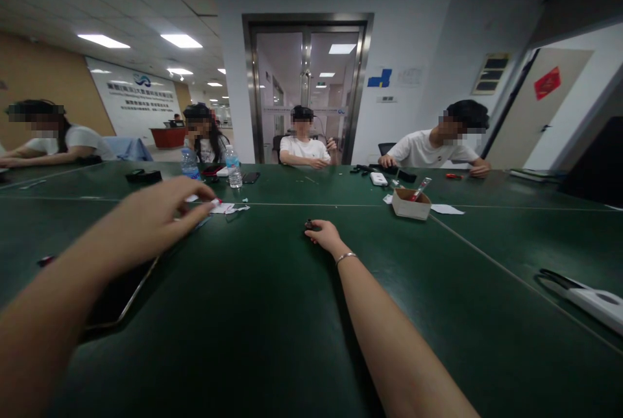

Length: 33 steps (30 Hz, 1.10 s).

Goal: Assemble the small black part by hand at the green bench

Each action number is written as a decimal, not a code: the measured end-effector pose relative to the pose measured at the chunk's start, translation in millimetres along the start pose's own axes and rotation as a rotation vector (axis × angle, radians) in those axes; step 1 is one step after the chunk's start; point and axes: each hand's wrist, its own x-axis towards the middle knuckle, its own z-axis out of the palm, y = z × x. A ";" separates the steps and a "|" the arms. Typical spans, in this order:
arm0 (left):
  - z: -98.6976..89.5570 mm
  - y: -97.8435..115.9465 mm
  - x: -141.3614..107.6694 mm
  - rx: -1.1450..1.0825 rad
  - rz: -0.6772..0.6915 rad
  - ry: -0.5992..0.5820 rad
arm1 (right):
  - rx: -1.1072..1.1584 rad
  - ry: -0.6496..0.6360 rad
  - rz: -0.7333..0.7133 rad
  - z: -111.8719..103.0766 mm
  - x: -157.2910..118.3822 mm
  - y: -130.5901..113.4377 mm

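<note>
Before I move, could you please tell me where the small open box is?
The box sits right of centre in the head view, on the green table, beyond the right hand, beside a white sheet.

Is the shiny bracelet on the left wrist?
No, the shiny bracelet is around the right wrist, just behind the right hand, which pinches a small dark thing.

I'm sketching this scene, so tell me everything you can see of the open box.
The box is small, open-topped and pale beige, with thin walls that look like cardboard. It stands upright on the green table, slightly turned, to the right of the right hand. A slim item, clear and red, leans out over its rim. White paper lies on either side. No hand touches it.
</note>
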 end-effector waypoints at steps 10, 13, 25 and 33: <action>222.3 67.5 96.7 -0.362 0.091 -0.192 | -0.097 0.028 -0.191 5.1 -6.3 -5.3; 252.0 70.5 96.3 -0.430 0.024 -0.129 | -0.110 0.038 -0.193 3.9 -8.5 -8.4; 279.2 43.8 81.1 -0.923 -0.095 -0.130 | -0.202 0.002 -0.143 8.0 -3.7 -9.5; 276.3 41.5 81.6 -1.087 -0.148 -0.134 | 0.317 -0.125 -0.055 -0.4 -4.3 -7.6</action>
